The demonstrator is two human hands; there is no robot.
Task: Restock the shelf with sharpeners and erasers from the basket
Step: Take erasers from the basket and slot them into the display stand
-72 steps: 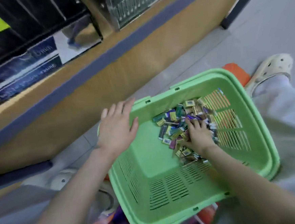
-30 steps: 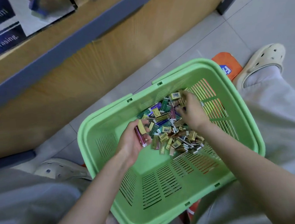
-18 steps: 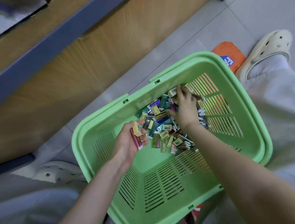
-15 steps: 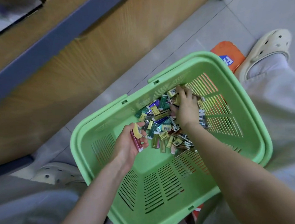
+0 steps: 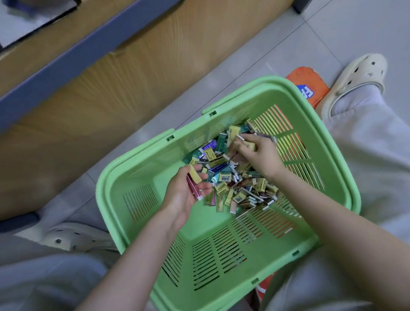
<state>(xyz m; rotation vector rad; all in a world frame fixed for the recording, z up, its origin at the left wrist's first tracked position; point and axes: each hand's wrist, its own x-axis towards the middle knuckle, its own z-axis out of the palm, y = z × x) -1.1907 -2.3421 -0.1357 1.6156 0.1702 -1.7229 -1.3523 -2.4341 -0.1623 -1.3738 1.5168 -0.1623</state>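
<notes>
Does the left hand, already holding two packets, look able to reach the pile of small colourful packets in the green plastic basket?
Probably yes. The left hand, gripping pink and yellow packets, sits beside the pile of small colourful packets in the open-topped green plastic basket; nothing lies between.

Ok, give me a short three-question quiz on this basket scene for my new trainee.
1. True or false: the left hand is empty.
2. Where does the pile of small packs lie in the green basket? A) the far right part B) the near left corner C) spread evenly over the whole bottom
3. Which hand pinches a single pack at the pile's far end?
Key: 1 false, it holds pink and yellow packs; 2 A; 3 the right hand.
</notes>
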